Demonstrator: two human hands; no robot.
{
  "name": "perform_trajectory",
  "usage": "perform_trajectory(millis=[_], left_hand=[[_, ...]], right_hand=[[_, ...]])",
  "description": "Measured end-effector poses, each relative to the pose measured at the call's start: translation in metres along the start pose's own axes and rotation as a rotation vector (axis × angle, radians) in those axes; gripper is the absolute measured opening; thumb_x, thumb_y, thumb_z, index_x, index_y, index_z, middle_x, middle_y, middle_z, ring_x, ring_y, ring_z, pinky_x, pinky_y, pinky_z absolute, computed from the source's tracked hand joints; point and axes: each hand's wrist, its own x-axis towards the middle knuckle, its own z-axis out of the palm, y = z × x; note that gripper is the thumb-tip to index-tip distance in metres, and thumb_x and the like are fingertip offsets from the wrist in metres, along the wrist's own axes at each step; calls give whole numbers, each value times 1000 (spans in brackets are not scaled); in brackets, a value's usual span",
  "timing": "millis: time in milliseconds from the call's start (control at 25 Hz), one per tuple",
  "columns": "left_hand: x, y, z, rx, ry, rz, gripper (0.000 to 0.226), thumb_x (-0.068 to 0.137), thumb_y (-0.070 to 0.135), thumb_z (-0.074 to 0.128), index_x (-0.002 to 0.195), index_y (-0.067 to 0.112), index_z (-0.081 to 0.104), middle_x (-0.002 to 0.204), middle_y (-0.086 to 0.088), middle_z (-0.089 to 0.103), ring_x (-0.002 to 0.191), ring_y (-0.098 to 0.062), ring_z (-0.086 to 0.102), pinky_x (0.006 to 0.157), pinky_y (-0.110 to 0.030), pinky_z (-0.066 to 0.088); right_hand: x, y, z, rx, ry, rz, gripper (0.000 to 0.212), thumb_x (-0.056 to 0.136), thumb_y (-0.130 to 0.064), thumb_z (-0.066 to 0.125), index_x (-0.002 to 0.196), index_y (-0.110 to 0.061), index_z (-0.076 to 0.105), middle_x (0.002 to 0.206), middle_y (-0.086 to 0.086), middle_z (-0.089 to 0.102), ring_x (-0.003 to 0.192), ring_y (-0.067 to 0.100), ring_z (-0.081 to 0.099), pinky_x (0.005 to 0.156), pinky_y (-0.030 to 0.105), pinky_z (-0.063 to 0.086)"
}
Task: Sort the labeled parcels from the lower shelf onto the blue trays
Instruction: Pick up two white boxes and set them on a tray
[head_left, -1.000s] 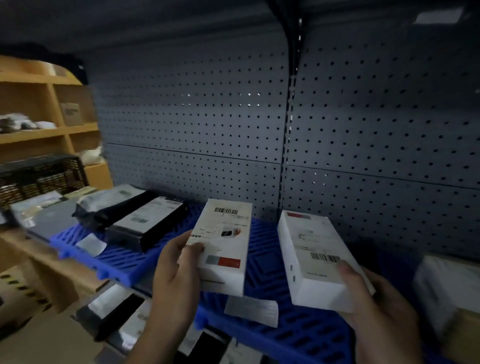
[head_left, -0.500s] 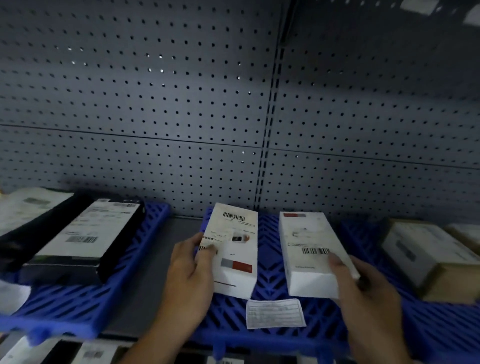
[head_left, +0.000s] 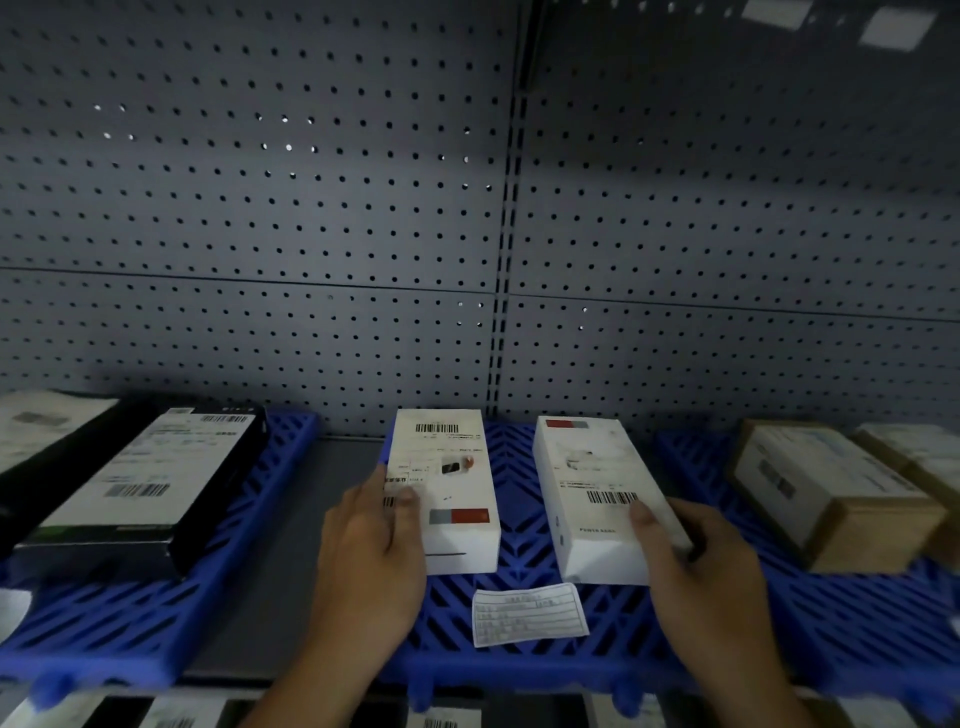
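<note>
Lying lengthwise, long axes running away from the person, two white parcels sit side by side on the middle blue tray (head_left: 524, 670). The left hand (head_left: 371, 540) grasps the left parcel (head_left: 449, 488) and the right hand (head_left: 711, 566) grasps the right parcel (head_left: 597, 493); each parcel reaches forward from its grip. A paper slip (head_left: 530, 614) lies just in front. The left tray (head_left: 156, 623) holds black parcels, the right tray (head_left: 857, 623) brown boxes.

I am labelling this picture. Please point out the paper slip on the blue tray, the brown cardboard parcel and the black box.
paper slip (head_left: 530, 614): head view, middle of its lined face.
brown cardboard parcel (head_left: 878, 535): head view, brown front end.
black box (head_left: 140, 470): head view, white label on top.
</note>
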Motion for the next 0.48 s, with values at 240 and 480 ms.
perform_trajectory(millis=[240,480], left_hand=[[-2,1,-3,-49,-23,-67,57,101,56,39,149,28,49,144,4,57,134,-17,49,110,-38,40],[-10,-2,-6,-98,12,-55,63,99,62,41,154,31,42,154,7,48,142,-12,41,116,-37,35]], right_hand=[[-30,-2,-9,-163,75,-368,55,92,-61,58,139,-33,52,142,-10,48,131,8,45,105,37,42],[-64,17,3,-385,-189,-1021,39,92,-54,57,112,-28,78,130,-12,66,128,13,53,108,40,37]])
